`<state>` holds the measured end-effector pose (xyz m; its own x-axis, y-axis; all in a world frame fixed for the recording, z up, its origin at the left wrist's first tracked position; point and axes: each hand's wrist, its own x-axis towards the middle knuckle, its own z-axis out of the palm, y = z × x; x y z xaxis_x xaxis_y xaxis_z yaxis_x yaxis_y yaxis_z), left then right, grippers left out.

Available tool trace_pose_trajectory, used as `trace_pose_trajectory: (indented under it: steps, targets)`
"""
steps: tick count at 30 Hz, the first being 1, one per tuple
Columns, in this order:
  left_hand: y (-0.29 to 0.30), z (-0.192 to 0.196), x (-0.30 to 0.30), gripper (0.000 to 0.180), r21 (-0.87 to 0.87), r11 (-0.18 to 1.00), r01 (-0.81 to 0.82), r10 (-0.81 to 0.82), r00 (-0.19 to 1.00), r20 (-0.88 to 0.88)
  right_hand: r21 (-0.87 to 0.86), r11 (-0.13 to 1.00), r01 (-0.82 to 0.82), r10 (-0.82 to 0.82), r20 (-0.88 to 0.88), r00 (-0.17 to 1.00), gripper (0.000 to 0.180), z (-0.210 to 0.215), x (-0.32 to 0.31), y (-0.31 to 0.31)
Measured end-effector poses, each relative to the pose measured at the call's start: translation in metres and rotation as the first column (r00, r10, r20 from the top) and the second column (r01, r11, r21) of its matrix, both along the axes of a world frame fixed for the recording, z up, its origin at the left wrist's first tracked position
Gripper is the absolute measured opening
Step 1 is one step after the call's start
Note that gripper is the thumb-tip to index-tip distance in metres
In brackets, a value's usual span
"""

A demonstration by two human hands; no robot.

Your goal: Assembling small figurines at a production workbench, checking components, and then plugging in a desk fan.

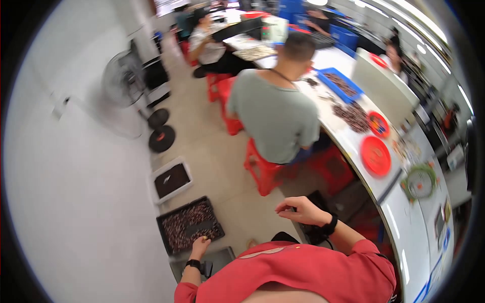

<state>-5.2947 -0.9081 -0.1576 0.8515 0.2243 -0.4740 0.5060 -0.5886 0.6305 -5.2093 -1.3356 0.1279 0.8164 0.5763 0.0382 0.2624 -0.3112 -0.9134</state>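
My left hand [201, 246] is at the near right edge of a black tray [216, 233] on the floor, its fingers drawn together. What they hold, if anything, is too small to make out. Many small dark reddish pieces [177, 230] lie spread in that tray. My right hand [301, 210] hangs in the air to the right, palm down. Its fingers point left, loosely bent and a little apart from the thumb, with nothing visible between them. Both wrists carry black bands. Beside my left forearm is a grey tray [218, 256], partly hidden by my arm.
Beyond the black tray stands a white tray [189, 169] with dark contents. A floor fan [124, 78] is by the wall. A seated co-worker [275, 108] on a red stool [260, 169] works at the white table [348, 144], which bears a blue tray [357, 96] and red plates [375, 156].
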Motion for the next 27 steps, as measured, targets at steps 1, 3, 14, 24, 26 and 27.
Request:
trace_pose_trajectory:
  steps: [1, 3, 14, 24, 26, 27]
  targets:
    - [0.004, 0.0, -0.004, 0.042, 0.003, 1.0, -0.005, 0.005, 1.0, 0.01, -0.003, 1.0, 0.012, -0.012, -0.016, 1.0, 0.016, 0.001, 0.01, 0.011]
    - [-0.003, 0.009, -0.007, 0.043, 0.012, 0.999, -0.033, 0.034, 0.999, -0.02, -0.039, 0.999, 0.013, -0.014, -0.021, 1.0, 0.016, -0.001, 0.027, 0.027]
    - [0.015, 0.064, 0.056, 0.052, 0.07, 0.997, 0.032, -0.009, 0.951, -0.308, 0.085, 0.932, -0.353, 0.353, 0.016, 0.935, 0.02, -0.013, 0.17, 0.114]
    - [0.061, 0.05, 0.121, 0.045, 0.014, 0.943, -0.332, 0.319, 0.892, -0.319, 0.242, 0.824, -0.512, 0.529, -0.006, 0.848, 0.02, 0.0, 0.286, 0.172]
    - [0.071, 0.047, 0.125, 0.047, -0.034, 0.942, -0.334, 0.294, 0.87, -0.395, 0.29, 0.809, -0.511, 0.543, -0.037, 0.839, 0.02, -0.003, 0.308, 0.183]
    - [0.075, 0.049, 0.135, 0.048, -0.087, 0.939, -0.334, 0.259, 0.849, -0.46, 0.285, 0.806, -0.518, 0.548, -0.032, 0.836, 0.019, -0.006, 0.321, 0.189]
